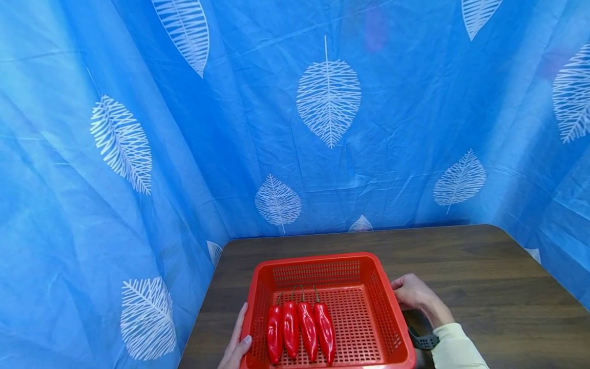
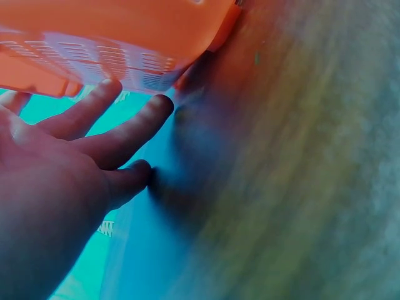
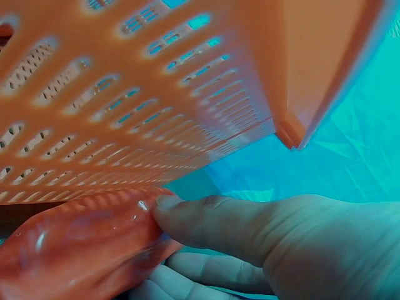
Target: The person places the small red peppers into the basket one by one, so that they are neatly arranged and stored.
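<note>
A red plastic basket (image 1: 355, 258) with slotted walls holds several glossy red chili peppers (image 1: 308, 330), lying side by side in its left half with thin green stems pointing away. At its left side is my left hand (image 1: 237, 341), the thumb at the rim; in the left wrist view its fingers (image 2: 128, 134) are spread and fairly straight against the basket's outer wall. Outside the right wall, my right hand (image 1: 415, 296) pinches another red chili pepper (image 3: 81, 244) between thumb and fingers, close under the slotted wall. That pepper is hidden in the head view.
The basket stands on a dark wood-grain table (image 1: 484, 287), whose surface extends to the right and behind it. A blue curtain (image 1: 392, 128) with white leaf prints hangs around the table's back and sides. A dark wristband (image 1: 424, 341) is on my right wrist.
</note>
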Available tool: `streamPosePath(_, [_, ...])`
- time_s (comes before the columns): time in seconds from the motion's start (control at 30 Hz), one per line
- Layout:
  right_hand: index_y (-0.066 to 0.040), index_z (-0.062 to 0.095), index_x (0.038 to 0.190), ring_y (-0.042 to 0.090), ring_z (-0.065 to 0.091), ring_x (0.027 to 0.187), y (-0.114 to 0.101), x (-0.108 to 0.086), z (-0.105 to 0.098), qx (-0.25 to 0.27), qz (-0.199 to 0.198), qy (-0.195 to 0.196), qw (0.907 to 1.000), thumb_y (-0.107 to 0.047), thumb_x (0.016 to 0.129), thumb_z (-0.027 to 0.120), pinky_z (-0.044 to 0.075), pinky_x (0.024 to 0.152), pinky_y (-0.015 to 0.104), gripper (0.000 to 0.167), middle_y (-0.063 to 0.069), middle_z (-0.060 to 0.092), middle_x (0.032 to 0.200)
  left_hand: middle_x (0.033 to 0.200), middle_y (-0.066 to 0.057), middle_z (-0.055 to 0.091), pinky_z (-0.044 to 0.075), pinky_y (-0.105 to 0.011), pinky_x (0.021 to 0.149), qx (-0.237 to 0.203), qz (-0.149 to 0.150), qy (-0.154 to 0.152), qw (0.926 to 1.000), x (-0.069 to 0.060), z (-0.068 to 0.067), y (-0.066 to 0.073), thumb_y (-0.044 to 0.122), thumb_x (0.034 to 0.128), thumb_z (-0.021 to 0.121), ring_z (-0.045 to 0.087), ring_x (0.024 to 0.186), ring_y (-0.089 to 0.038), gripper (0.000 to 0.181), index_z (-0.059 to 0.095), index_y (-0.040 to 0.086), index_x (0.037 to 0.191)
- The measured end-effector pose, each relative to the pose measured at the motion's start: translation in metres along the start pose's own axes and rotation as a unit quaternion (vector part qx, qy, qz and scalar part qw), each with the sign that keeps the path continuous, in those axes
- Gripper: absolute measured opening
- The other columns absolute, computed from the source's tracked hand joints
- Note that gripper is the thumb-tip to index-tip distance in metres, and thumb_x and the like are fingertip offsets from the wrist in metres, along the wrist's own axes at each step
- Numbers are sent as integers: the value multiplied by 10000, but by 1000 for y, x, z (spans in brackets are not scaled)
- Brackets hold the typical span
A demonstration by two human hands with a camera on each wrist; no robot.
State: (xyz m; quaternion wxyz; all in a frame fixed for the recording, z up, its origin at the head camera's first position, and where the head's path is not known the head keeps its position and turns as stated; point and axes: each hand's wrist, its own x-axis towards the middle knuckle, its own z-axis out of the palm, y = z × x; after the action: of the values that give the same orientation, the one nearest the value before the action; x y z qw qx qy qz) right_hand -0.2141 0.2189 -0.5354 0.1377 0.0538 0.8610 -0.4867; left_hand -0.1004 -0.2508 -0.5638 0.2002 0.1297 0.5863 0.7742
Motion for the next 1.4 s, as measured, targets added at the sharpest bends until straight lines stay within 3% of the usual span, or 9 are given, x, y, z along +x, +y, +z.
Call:
streamPosePath(0.13, [45, 808, 1031, 226, 742, 711, 1, 0, 0, 5, -101, -22, 9999, 8, 982, 705, 666, 699, 406, 120, 77, 739, 759, 1685, -416, -235, 471, -334, 1172, 58, 161, -89, 9998, 1, 0, -1, 329, 1200, 317, 453, 1437, -31, 823, -364, 243, 1653])
streamPosePath(0.3, [23, 819, 1040, 242, 760, 734, 2, -2, -2, -51, -51, -11, 10000, -54, 1002, 724, 672, 750, 438, 127, 77, 764, 782, 1700, -410, -207, 485, -365, 1157, 7, 24, -8, 10000, 0, 1, 0, 340, 1198, 326, 451, 1450, -96, 822, -349, 275, 1662])
streamPosePath(0.47, [64, 795, 1134, 284, 811, 819, 7, -2, -8, 86, 44, -107, 9999, -132, 1025, 748, 677, 810, 480, 230, 105, 814, 899, 1718, -396, -198, 482, -387, 1152, 7, -93, 93, 9999, 0, 2, 1, 346, 1194, 335, 430, 1478, -155, 826, -338, 289, 1670])
streamPosePath(0.6, [70, 782, 1201, 288, 820, 907, 15, -4, -19, 327, 259, -171, 9990, -181, 1030, 766, 678, 830, 457, 303, 125, 830, 1000, 1709, -405, -194, 488, -367, 1160, -8, -58, 24, 10000, 0, 0, -1, 340, 1196, 338, 454, 1455, -107, 832, -348, 271, 1661])
streamPosePath(0.83, [101, 734, 1288, 286, 808, 997, 29, -12, -45, 646, 413, -255, 9967, -241, 1024, 783, 674, 868, 440, 435, 146, 829, 1091, 1729, -342, -69, 492, -344, 1176, 1, 15, -109, 9999, 0, -5, -3, 328, 1200, 332, 489, 1420, -27, 831, -364, 250, 1647])
streamPosePath(1.0, [141, 677, 1350, 302, 802, 1036, 36, -17, -61, 786, 435, -309, 9955, -282, 1029, 781, 667, 901, 451, 541, 178, 817, 1152, 1730, -244, 100, 487, -333, 1180, 33, 91, -165, 9998, -1, -6, -2, 322, 1199, 341, 496, 1429, -26, 837, -362, 236, 1646])
streamPosePath(1.17, [162, 643, 1384, 317, 799, 1050, 33, -27, -75, 911, 381, -349, 9945, -280, 1044, 760, 663, 916, 464, 569, 195, 807, 1181, 1736, -306, 29, 492, -338, 1175, 36, 79, -115, 9999, 0, -7, -3, 322, 1197, 346, 504, 1418, -24, 835, -352, 253, 1650])
streamPosePath(1.3, [187, 607, 1407, 307, 797, 1060, 30, -35, -85, 1014, 181, -464, 9936, -260, 1060, 740, 661, 924, 462, 581, 187, 802, 1197, 1730, -336, 15, 492, -331, 1168, 66, 139, -107, 9998, 0, -6, -5, 306, 1196, 341, 504, 1415, -17, 817, -330, 285, 1661])
streamPosePath(1.4, [206, 585, 1413, 298, 796, 1064, 27, -40, -91, 1102, -48, -591, 9921, -246, 1072, 725, 659, 932, 468, 583, 172, 800, 1200, 1709, -403, -82, 496, -329, 1159, 114, 131, -68, 9998, 1, -5, -4, 300, 1198, 333, 499, 1409, -16, 806, -326, 287, 1662])
